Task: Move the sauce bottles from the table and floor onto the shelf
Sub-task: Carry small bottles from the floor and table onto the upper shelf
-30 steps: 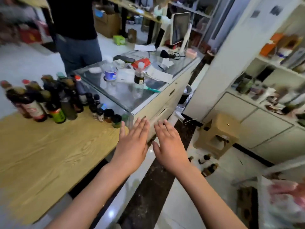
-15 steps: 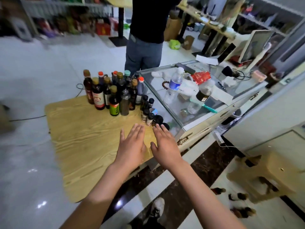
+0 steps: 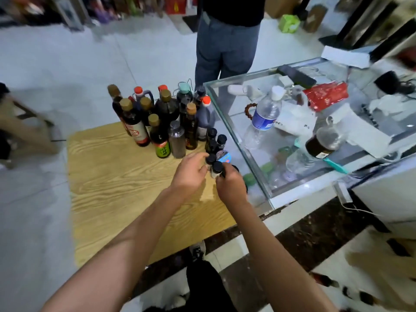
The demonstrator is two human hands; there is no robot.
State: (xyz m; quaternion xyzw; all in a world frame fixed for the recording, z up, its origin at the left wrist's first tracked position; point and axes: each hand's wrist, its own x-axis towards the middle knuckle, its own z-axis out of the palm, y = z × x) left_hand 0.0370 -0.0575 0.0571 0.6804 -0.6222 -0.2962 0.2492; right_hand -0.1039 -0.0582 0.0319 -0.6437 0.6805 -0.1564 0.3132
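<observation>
On the wooden table point(image 3: 117, 176), which stands on a pale tiled floor point(image 3: 56, 64), a group of dark sauce bottles point(image 3: 162, 118) is gathered at the far right corner, just beside a glass counter point(image 3: 254, 174). The counter carries a water bottle point(image 3: 265, 111), a red packet point(image 3: 325, 95) and some papers. A second person in jeans point(image 3: 225, 48) stands behind the table, and blurred shelves fill the far wall. A few more bottles lie on the floor at the lower right point(image 3: 351, 291), but they are blurred.

The left hand point(image 3: 191, 172) has its fingers curled around a small black-capped bottle point(image 3: 210, 162) at the near edge of the group. The right hand point(image 3: 230, 185) grips another small black-capped bottle point(image 3: 217, 170) just beside it; both bottles stand about upright and touch each other.

Compared with 0.5 s ago, the 2 hands are no longer flat and spread above the table; they have reached forward and closed on the 2 small bottles. The camera is also nearer to the table now.
</observation>
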